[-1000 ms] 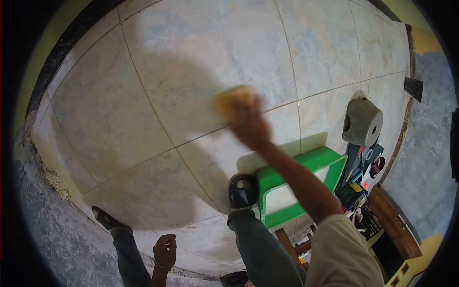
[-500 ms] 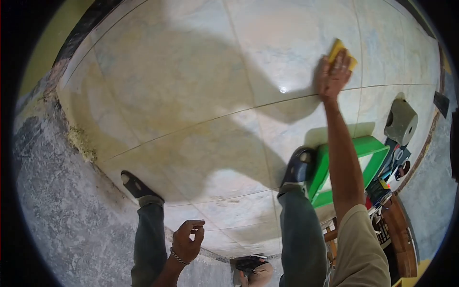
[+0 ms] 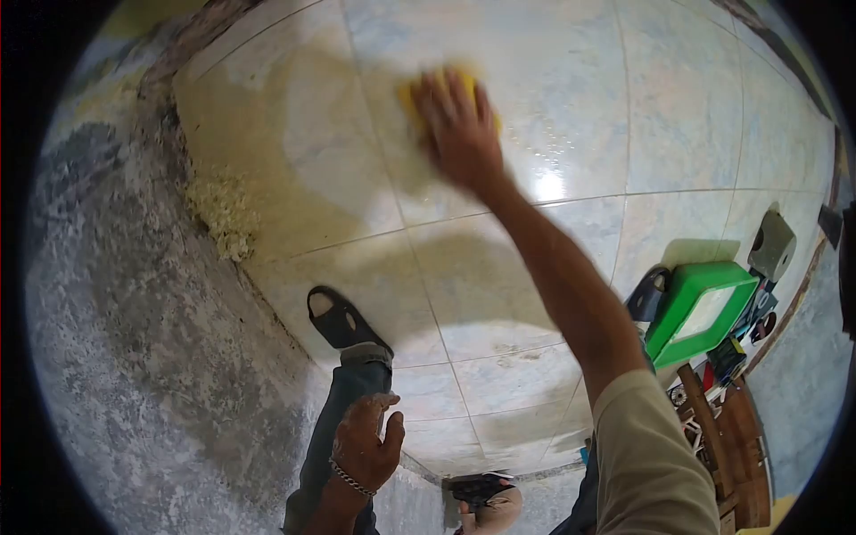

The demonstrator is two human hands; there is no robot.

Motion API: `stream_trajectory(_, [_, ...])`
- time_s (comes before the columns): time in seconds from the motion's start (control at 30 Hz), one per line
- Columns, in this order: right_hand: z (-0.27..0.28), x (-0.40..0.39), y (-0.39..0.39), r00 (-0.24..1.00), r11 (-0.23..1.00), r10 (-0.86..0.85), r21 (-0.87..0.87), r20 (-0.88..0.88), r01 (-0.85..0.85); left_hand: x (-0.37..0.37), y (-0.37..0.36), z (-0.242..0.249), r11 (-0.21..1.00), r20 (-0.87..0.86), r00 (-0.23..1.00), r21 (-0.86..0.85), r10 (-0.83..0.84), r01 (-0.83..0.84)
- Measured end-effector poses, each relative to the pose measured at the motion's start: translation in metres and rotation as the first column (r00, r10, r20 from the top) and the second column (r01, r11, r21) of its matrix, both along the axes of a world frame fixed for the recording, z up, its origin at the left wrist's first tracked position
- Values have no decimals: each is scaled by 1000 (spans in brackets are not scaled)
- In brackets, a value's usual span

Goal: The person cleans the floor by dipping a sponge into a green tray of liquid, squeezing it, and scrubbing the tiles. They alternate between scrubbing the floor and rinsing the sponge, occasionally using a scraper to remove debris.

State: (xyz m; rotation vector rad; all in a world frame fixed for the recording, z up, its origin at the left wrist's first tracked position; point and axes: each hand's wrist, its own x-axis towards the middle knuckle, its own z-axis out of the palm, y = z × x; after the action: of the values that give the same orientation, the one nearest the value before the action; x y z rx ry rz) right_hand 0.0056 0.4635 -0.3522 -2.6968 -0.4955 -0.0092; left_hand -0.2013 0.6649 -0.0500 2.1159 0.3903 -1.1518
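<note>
Here the right hand (image 3: pixel 459 134) presses its fingers flat on a yellow sponge (image 3: pixel 434 89) against the tiled floor (image 3: pixel 695 116).

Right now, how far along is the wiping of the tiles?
Done: the tiles near the right hand look wet and shiny. In hand: that hand presses a yellow sponge on a tile. Left: yellowish residue lies at the tiled edge by the concrete. The left hand hangs free.

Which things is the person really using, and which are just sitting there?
In use:
right hand
yellow sponge
tiled floor

Lying about:
green stool
grey roll
tools beside the stool
left hand, idle
</note>
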Motion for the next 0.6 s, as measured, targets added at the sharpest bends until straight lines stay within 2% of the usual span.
stream_trajectory(0.03, [-10,45,11,989,999,-30,19,143,27,1,8,0,1000,35,999,5,0,-1])
stream_trajectory(0.1, [-23,118,10,978,992,-116,67,173,105,2,21,6,1000,65,998,13,17,-18])
stream_trajectory(0.17, [-35,141,-25,985,986,-45,-153,169,71,4,27,16,999,104,994,1,40,-40])
stream_trajectory(0.2, [-25,133,-50,976,1000,12,-27,215,-6,5,29,21,998,104,993,-4,64,-64])
stream_trajectory(0.23, [-24,113,-74,964,995,-17,103,264,-11,7,29,26,996,125,988,-33,92,-88])
stream_trajectory(0.3, [-9,37,-111,985,987,-121,-91,124,132,7,30,33,989,152,979,-71,136,-127])
stream_trajectory(0.33, [2,-9,-121,988,955,-153,-254,23,154,6,31,34,988,146,980,-88,137,-125])
stream_trajectory(0.37, [19,-58,-123,993,936,-109,-341,-53,85,5,31,34,987,141,981,-103,134,-121])
stream_trajectory(0.4, [21,-114,-126,997,934,-50,-357,-58,26,7,32,37,990,147,982,-97,119,-106])
stream_trajectory(0.43, [33,-157,-120,983,871,61,-472,-173,-138,8,34,38,989,148,981,-98,124,-110])
stream_trajectory(0.5, [43,-225,-109,907,877,268,-308,-324,-369,6,40,38,990,108,987,-95,117,-106])
stream_trajectory(0.57, [49,-236,-84,827,865,450,-67,-338,-498,0,46,37,990,110,987,-84,120,-111])
stream_trajectory(0.6, [42,-228,-70,828,867,447,-66,-340,-495,-3,48,35,990,111,986,-74,127,-120])
